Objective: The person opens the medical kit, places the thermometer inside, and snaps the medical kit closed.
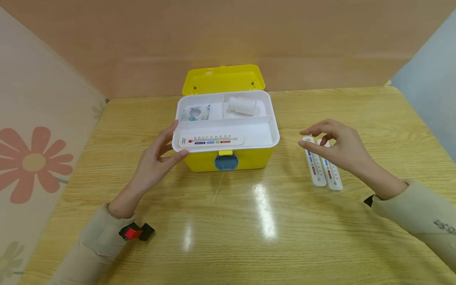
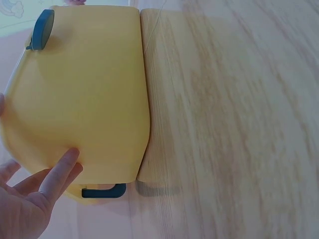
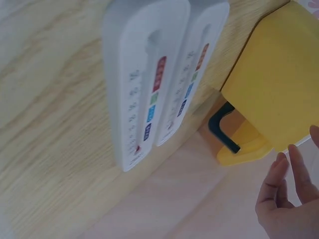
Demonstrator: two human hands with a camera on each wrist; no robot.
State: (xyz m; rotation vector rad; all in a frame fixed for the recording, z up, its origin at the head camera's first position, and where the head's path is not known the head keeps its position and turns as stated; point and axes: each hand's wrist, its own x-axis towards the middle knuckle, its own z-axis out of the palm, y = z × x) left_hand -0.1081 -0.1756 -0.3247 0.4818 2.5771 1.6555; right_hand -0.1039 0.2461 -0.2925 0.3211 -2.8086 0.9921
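Observation:
A yellow storage box [image 1: 246, 160] with a white compartment tray [image 1: 256, 128] stands on the table, its lid raised. My left hand [image 1: 151, 166] touches the box's front left corner, thumb at the front rim and fingers along the left side; in the left wrist view its fingers [image 2: 60, 174] lie fairly straight against the yellow wall. One white thermometer [image 1: 213, 141] lies in the tray's long front compartment. Two more thermometers [image 1: 315, 166] [image 3: 149, 89] lie side by side on the table at the right. Above their far ends hovers my right hand [image 1: 342, 146], thumb and fingers apart, holding nothing.
In the tray's back left compartment is a clear packet [image 1: 196, 113] with a round white thing inside. A white bottle [image 1: 243, 105] lies in the back right one. The yellow lid [image 1: 223, 80] leans back near the wall. A blue latch [image 1: 226, 162] hangs at the front.

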